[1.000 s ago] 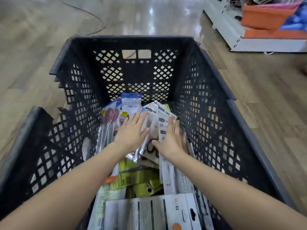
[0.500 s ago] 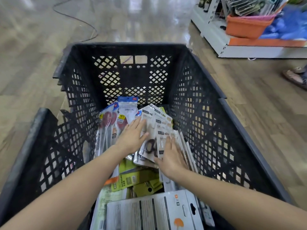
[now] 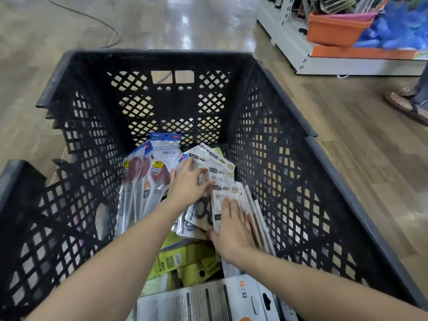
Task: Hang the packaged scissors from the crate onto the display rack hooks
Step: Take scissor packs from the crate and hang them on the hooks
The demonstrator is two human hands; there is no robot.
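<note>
A black lattice crate (image 3: 273,126) holds several packs of scissors. Both my hands reach down into it. My left hand (image 3: 188,184) lies flat with straight fingers on a fanned stack of beige-carded scissors packs (image 3: 220,172). My right hand (image 3: 234,228) rests with spread fingers on the nearer packs of the same stack, its thumb at their lower edge. Red-handled scissors in clear packs (image 3: 148,172) lean against the crate's left side. Yellow-green scissors packs (image 3: 180,262) lie nearer to me.
A grey and white boxed pack (image 3: 208,300) lies at the crate's near end. A white display rack base (image 3: 301,49) with an orange tray (image 3: 335,28) stands at the far right. Another person's sandalled foot (image 3: 405,103) is on the wooden floor at right. A cable (image 3: 104,24) crosses the floor.
My right hand has slid back toward me over the beige packs, spreading them. My left hand has stayed on the stack. The view has tilted up a little.
</note>
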